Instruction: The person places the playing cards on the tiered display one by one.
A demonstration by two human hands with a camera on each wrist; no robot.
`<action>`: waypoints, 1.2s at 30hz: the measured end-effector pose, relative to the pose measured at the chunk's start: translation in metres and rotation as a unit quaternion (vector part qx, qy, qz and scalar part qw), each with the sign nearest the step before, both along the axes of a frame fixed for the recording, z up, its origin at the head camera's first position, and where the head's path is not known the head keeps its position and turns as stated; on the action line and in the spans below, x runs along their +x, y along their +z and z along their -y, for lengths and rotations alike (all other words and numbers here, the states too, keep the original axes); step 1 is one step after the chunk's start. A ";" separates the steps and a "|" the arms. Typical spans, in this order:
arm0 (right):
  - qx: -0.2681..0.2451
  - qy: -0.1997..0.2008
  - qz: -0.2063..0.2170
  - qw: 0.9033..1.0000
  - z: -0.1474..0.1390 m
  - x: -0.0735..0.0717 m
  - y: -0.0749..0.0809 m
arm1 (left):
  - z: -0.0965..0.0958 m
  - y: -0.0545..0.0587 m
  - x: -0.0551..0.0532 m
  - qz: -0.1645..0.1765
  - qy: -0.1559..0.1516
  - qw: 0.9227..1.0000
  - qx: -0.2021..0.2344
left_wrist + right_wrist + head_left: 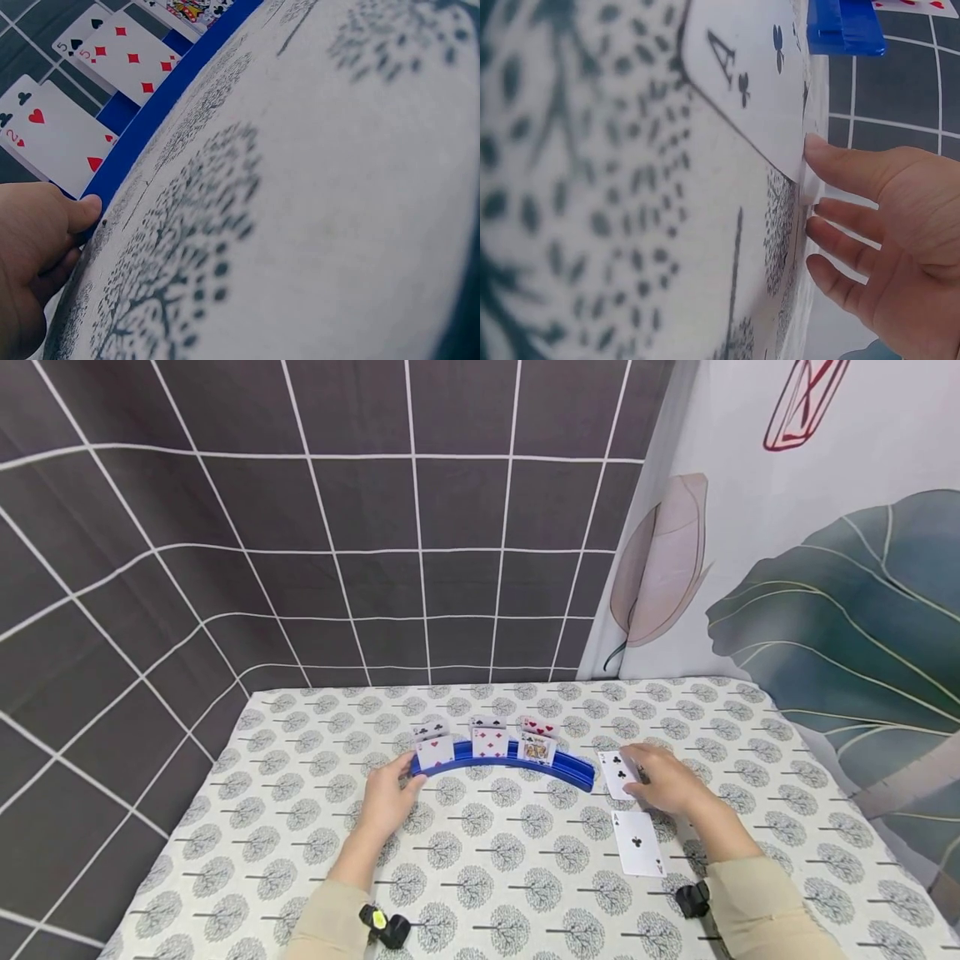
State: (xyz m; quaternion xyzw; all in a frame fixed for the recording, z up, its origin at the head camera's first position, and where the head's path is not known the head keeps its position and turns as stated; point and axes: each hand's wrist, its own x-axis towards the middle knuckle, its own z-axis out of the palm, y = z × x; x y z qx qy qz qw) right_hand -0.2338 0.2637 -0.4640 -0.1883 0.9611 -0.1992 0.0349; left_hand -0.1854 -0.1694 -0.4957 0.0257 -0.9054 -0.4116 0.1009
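Observation:
A curved blue card holder (480, 757) stands on the table with playing cards upright in two rows. In its front row are a two of hearts (56, 135), a diamonds card (131, 54) and a clubs face card (537, 749). My left hand (388, 795) grips the holder's left end, thumb on the front side. Right of the holder, my right hand (667, 779) pinches the right edge of a clubs card (617, 775) at the tabletop, thumb toward me. Just nearer me lies an ace of clubs (637, 843), face up.
A cloth with a tree pattern (510, 889) covers the table. Behind it hangs a dark curtain with white grid lines (352, 510), with a leaf-printed curtain (817, 610) at the right. The holder's right end (577, 772) bears no card.

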 end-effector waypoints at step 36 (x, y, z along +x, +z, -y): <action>-0.154 -0.040 -0.216 0.963 0.006 -0.005 0.011 | 0.001 0.000 -0.001 0.001 -0.003 1.000 -0.002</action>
